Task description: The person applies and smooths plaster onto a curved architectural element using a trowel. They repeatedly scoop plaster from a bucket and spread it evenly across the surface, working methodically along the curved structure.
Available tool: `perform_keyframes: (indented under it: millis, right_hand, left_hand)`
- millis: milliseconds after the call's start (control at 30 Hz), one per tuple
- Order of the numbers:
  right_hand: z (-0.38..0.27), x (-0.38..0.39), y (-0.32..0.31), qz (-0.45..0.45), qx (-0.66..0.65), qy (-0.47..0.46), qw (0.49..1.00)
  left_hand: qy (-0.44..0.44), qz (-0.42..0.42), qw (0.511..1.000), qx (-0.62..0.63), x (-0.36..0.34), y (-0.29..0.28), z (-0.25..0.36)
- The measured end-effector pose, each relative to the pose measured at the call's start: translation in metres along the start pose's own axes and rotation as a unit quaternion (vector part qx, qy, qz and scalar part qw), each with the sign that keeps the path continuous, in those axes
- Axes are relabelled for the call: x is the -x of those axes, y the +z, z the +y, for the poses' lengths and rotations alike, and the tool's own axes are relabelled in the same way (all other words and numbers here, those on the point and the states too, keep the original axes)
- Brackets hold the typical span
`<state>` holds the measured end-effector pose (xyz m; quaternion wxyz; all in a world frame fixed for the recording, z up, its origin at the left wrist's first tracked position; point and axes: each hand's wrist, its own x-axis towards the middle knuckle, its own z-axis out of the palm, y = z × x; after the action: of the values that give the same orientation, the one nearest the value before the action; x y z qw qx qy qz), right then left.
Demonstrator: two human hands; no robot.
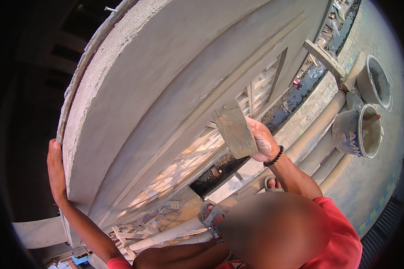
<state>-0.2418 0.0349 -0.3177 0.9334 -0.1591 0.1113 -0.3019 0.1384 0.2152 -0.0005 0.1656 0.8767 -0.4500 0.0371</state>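
My right hand (262,143), with a black beaded bracelet at its wrist, grips a rectangular plastering float (234,129). The float's flat face, smeared with grey mortar, shows; its handle is hidden. It is held in front of the grey plastered wall (166,58), and I cannot tell whether they touch. On the far left, my left hand (57,172) rests against the wall's rough outer edge (92,83), its fingers stretched out along that edge. Curved steps and straight bands run along the plaster, with slatted openings (260,85) lower on it.
Two mortar-stained buckets (345,130) (366,83) stand at the right on grey paving (386,148). Long round poles (316,119) lie under me, near my sandalled foot (210,214). A wooden beam (324,58) juts across them. A dark drainage ditch (296,101) holds debris. A nail (111,9) protrudes at the top left.
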Motion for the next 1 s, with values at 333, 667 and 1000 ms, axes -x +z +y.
perform_keyframes:
  millis: [333, 667, 1000]
  right_hand:
    - [-0.148, -0.031, -0.048, 0.191, 0.363, -0.334, 0.849]
    - [-0.117, -0.064, -0.052, 0.257, 0.656, -0.384, 0.597]
    - [-0.141, -0.071, -0.049, 0.267, 0.577, -0.399, 0.660]
  left_hand:
    - [0.019, 0.009, 1.000, 0.013, -0.002, 0.003, -0.004]
    - [0.002, 0.042, 0.999, -0.007, -0.001, 0.002, -0.007]
    - [0.007, -0.019, 1.000, 0.009, -0.002, -0.003, -0.003]
